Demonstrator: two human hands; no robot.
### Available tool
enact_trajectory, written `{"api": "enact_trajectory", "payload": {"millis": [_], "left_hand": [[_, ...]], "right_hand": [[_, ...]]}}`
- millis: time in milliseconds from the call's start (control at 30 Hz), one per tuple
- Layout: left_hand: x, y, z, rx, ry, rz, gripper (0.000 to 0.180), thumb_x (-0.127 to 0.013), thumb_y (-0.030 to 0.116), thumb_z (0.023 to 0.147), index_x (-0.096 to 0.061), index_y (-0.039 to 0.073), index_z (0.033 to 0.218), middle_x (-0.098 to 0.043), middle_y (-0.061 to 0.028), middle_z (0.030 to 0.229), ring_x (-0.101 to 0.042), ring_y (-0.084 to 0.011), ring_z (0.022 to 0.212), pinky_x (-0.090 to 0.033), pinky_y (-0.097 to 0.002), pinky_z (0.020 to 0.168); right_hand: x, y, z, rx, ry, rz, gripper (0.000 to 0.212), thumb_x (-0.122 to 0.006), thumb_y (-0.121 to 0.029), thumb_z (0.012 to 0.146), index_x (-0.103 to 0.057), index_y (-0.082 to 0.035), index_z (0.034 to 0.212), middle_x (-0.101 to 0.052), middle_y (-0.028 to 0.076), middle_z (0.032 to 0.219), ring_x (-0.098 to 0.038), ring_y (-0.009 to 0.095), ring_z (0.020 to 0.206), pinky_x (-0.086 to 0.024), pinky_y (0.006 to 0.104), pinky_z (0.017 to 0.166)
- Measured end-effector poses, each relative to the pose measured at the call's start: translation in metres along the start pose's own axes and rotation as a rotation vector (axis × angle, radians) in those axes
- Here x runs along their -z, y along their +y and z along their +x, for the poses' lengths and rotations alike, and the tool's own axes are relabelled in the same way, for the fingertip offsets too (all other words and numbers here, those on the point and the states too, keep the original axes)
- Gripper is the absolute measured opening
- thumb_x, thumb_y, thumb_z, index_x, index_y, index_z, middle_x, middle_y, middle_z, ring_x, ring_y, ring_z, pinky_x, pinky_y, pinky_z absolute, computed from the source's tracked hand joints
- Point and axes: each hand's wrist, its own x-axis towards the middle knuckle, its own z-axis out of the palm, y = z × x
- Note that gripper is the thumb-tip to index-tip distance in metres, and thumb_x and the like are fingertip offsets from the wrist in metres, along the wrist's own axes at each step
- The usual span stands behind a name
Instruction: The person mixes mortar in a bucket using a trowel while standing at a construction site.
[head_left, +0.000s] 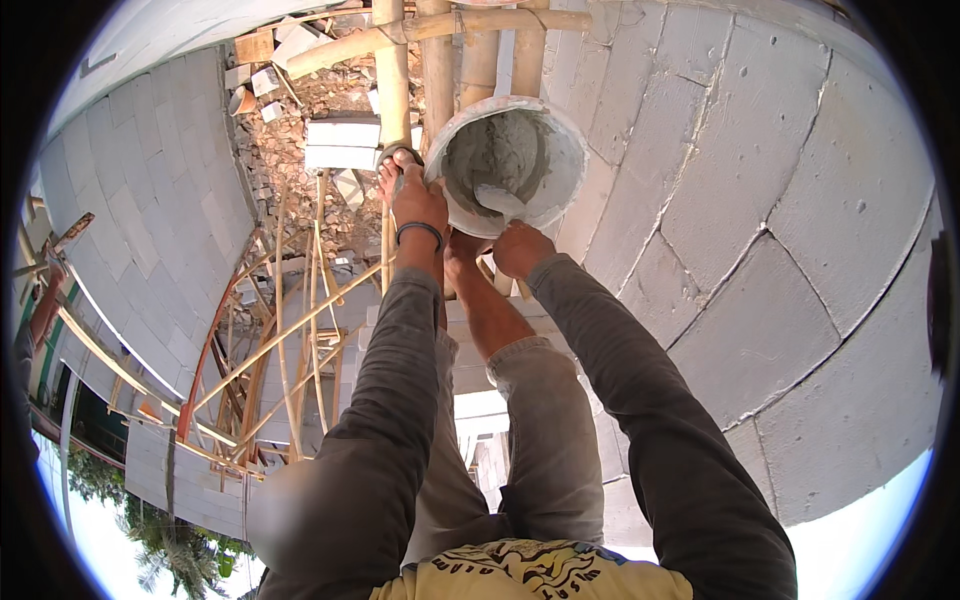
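Observation:
A round, pale bucket [573, 160] with grey wet mortar [505, 142] inside stands on bamboo poles by my feet. My left hand [420, 208], a dark band at its wrist, is closed on the bucket's left rim. My right hand [522, 250] is at the near rim, its fingers wrapped round the hidden handle of a trowel [498, 202]. The trowel's mortar-smeared blade dips into the bucket against the mortar. Beside my left hand, my sandalled foot [392, 172] rests on a bamboo pole [393, 85].
A wall of large grey blocks [740, 190] rises close on the right. Far below on the left lie rubble [330, 80] and white blocks [342, 145]. Thin bamboo scaffolding [300, 350] crosses the drop, with another block wall [150, 180] beyond.

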Motion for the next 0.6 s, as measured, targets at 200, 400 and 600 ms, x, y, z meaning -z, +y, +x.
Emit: {"api": "enact_trajectory", "payload": {"millis": [200, 400, 600], "left_hand": [[0.004, -0.012, 0.0, -0.022, 0.03, -0.003, 0.044, -0.061, 0.021, 0.08, -0.049, 0.004, 0.118, -0.056, -0.0288, 0.11, -0.051, -0.0425, 0.107, -0.039, -0.0472, 0.091], [-0.008, -0.014, 0.006, -0.077, 0.05, -0.005, 0.045, -0.06, 0.019, 0.08, -0.048, 0.005, 0.121, -0.058, -0.0279, 0.106, -0.054, -0.0423, 0.101, -0.042, -0.046, 0.087], [-0.001, -0.015, 0.004, -0.102, 0.087, 0.028, 0.042, -0.062, 0.019, 0.08, -0.051, 0.005, 0.117, -0.061, -0.026, 0.1, -0.057, -0.0414, 0.096, -0.044, -0.0458, 0.083]], "right_hand": [[0.057, -0.005, 0.008, 0.085, 0.079, -0.074, 0.028, -0.051, -0.017, 0.08, -0.065, 0.002, 0.094, -0.061, 0.021, 0.106, -0.058, 0.034, 0.101, -0.048, 0.0411, 0.085], [-0.015, -0.008, 0.022, 0.102, 0.208, 0.03, 0.021, -0.052, -0.013, 0.076, -0.068, 0.0, 0.08, -0.065, 0.019, 0.094, -0.063, 0.032, 0.09, -0.051, 0.042, 0.076], [0.061, -0.018, 0.022, 0.116, 0.166, -0.08, 0.025, -0.051, -0.014, 0.078, -0.068, -0.001, 0.091, -0.065, 0.02, 0.094, -0.062, 0.031, 0.094, -0.051, 0.0407, 0.079]]}}
